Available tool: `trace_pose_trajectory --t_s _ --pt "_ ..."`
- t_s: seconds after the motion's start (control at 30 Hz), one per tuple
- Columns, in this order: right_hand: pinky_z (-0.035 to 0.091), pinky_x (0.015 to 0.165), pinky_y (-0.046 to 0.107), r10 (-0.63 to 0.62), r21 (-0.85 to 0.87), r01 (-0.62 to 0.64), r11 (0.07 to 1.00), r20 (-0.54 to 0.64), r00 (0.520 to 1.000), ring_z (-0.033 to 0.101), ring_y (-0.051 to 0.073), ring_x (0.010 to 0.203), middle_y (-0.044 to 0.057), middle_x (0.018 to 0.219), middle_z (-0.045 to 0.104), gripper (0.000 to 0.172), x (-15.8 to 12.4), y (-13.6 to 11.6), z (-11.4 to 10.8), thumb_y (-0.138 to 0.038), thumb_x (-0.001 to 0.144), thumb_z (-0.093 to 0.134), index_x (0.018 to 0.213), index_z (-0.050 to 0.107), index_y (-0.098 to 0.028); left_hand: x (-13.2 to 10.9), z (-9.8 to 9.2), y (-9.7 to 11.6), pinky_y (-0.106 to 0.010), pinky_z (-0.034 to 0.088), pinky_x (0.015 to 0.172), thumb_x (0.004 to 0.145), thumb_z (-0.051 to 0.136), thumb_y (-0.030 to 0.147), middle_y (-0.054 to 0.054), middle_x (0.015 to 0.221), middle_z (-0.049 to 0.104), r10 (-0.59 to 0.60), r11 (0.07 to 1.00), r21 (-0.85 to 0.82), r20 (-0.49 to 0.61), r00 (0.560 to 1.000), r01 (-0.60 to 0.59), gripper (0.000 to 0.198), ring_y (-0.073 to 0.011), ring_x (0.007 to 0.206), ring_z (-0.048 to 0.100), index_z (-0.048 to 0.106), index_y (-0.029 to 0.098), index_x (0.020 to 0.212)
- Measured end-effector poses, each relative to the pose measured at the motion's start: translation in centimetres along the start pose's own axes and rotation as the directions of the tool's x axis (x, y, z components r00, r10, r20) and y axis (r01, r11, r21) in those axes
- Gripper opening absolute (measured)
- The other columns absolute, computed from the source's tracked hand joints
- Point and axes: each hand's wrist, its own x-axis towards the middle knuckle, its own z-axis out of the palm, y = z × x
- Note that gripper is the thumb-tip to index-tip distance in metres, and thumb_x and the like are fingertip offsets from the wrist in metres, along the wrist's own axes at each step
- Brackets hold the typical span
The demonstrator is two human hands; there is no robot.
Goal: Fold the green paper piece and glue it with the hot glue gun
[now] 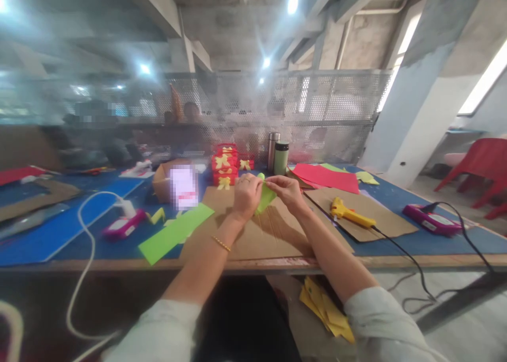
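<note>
A piece of green paper [266, 197] is held up over the cardboard sheet [222, 235] in front of me. My left hand [247, 195] grips it from the left, fingers closed. From the right, the fingertips of my right hand [287, 191] pinch its upper part. A small rounded green bit shows above the fingers; its exact shape is partly hidden by them. To the left, a longer green paper strip [176, 232] lies across the edge of the cardboard.
Red boxes with yellow bows [225, 166] stand behind my hands, beside a green bottle [281, 158] and a steel flask. At right are red paper [327, 178], a yellow glue gun [352, 213] with its cord, and a purple power strip [431, 220]. Another power strip [124, 224] sits left.
</note>
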Motion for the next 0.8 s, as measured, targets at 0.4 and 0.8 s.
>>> trace_pose_trajectory --t_s 0.4,0.8 --pt "0.053 0.066 0.033 -0.016 0.012 0.017 1.000 -0.020 1.000 0.064 0.018 0.067 0.006 0.077 0.076 0.037 -0.2 0.5 0.2 -0.053 0.063 0.085 0.079 0.079 -0.020 -0.3 0.2 0.0 -0.038 0.046 0.082 0.094 0.060 0.021 -0.007 0.089 0.068 -0.124 0.991 -0.049 0.081 0.989 0.128 0.006 -0.0233 0.090 0.063 0.063 0.020 0.089" --pt "0.051 0.087 0.041 -0.447 -0.324 0.448 0.833 0.082 0.891 0.066 0.023 0.086 0.008 0.087 0.074 0.024 -0.5 -1.5 0.5 -0.046 0.088 0.068 0.077 0.079 -0.028 0.2 0.2 -0.5 -0.036 0.050 0.083 0.087 0.061 0.012 -0.005 0.088 0.070 -0.202 0.951 -0.243 -0.018 0.979 0.192 0.008 -0.0217 0.088 0.065 0.064 0.020 0.086"
